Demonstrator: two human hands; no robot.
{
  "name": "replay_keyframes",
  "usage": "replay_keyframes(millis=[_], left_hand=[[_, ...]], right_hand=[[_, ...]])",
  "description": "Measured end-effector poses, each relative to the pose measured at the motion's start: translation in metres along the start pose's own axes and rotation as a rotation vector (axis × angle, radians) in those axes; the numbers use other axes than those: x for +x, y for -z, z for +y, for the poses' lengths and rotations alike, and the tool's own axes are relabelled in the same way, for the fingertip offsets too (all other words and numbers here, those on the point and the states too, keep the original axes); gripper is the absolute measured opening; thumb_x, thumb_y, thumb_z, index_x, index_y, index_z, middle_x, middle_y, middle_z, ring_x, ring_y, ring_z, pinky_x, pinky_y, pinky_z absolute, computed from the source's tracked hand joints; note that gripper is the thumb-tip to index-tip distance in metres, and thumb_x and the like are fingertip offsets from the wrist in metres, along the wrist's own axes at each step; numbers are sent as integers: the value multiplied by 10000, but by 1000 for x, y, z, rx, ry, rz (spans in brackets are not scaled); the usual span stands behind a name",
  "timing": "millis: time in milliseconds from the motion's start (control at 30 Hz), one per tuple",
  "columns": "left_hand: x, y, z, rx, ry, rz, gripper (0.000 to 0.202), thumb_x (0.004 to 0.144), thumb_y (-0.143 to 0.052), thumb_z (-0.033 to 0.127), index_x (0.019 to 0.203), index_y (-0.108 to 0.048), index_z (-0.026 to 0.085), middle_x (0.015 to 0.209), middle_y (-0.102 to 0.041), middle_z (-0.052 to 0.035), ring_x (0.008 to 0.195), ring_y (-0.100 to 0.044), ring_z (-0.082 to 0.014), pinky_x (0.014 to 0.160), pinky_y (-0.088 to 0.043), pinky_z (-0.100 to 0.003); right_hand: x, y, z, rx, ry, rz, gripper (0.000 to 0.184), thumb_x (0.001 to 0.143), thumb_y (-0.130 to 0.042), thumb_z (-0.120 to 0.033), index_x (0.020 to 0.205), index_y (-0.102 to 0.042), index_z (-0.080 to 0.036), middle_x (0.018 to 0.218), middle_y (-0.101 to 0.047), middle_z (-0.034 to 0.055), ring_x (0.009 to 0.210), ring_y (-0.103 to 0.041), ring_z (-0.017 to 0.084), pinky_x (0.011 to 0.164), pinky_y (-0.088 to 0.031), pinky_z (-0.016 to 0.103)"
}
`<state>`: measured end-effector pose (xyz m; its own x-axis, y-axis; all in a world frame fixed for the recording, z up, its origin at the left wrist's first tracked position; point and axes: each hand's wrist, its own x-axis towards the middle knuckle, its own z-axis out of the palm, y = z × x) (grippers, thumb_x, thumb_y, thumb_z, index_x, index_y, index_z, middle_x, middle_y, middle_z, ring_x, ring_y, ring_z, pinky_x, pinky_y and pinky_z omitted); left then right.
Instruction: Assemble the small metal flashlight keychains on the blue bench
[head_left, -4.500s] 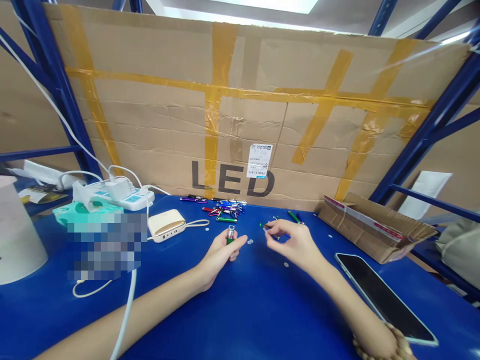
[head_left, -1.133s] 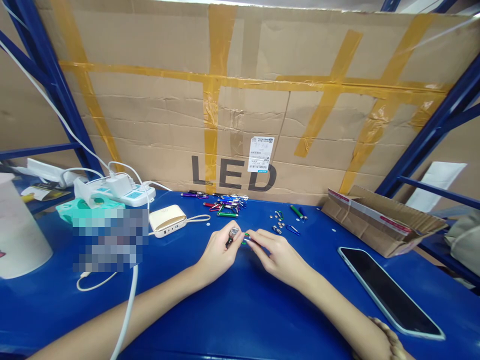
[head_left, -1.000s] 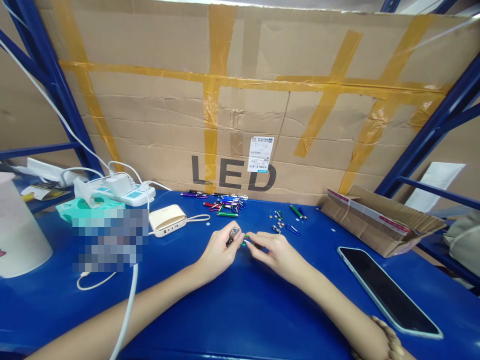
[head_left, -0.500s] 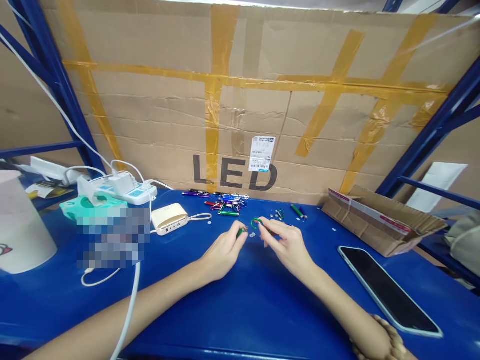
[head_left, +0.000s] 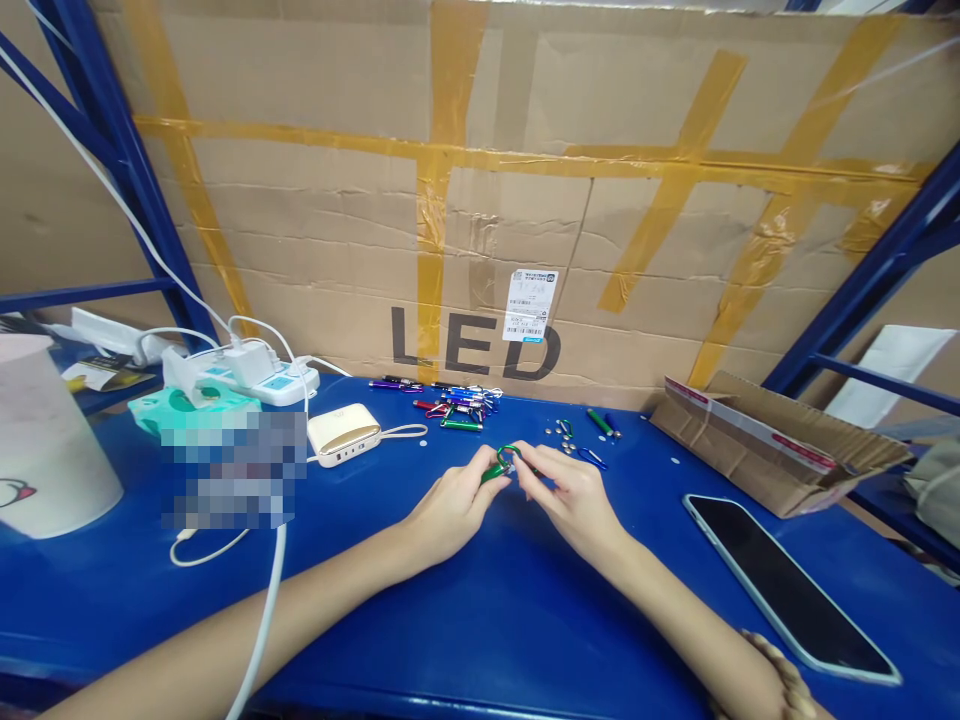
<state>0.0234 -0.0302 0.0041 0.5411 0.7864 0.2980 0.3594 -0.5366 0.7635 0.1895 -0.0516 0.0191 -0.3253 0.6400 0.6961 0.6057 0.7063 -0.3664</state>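
My left hand (head_left: 453, 502) is closed around a small green keychain flashlight (head_left: 495, 470) on the blue table (head_left: 480, 620). My right hand (head_left: 571, 496) pinches the green carabiner clip (head_left: 510, 455) at the flashlight's end, so both hands meet at the middle of the table. Behind them lies a pile of coloured keychain flashlights (head_left: 454, 405). To the right of the clip lie loose small metal parts and clips (head_left: 574, 440).
A phone (head_left: 787, 585) lies face up at the right, beside an open cardboard box (head_left: 772, 445). A power bank (head_left: 343, 433), a power strip (head_left: 247, 375) with white cables, a teal tissue pack (head_left: 187, 405) and a white container (head_left: 45, 440) sit at the left. A taped cardboard wall marked LED (head_left: 480, 200) stands behind.
My right hand moved from the loose parts at the right to my left hand. A green carabiner clip now shows at the flashlight's end, between both hands.
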Motion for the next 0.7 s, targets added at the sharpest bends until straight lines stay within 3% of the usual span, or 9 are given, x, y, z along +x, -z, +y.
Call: replay_keyframes(millis=[267,500,700], left_hand=[[0,-2,-1,-2,3,-10,144,906,-329,333,890,-423,224,630,-492,47,578,-487,-131,613,-355,-237],[1,-1,-2,18,35,77,123,897,-350,326,876,-405,218,630,-482,54,565,-466,-119,601,-348,-231],[3,0,-3,-9,21,112,112,894,-354,308,864,-407,215,626,-469,55,580,-468,-117,615,-351,-231]], right_hand=[[0,1,0,-5,-17,-1,266,905,-392,-257,884,-626,-132,606,-494,7,509,-471,102,513,-412,232],[-1,-1,1,63,-155,-30,283,897,-403,-300,825,-634,-152,576,-523,-5,466,-502,96,486,-423,213],[1,4,-1,67,-184,-102,311,893,-405,-343,794,-628,-150,584,-540,3,512,-517,106,514,-437,211]])
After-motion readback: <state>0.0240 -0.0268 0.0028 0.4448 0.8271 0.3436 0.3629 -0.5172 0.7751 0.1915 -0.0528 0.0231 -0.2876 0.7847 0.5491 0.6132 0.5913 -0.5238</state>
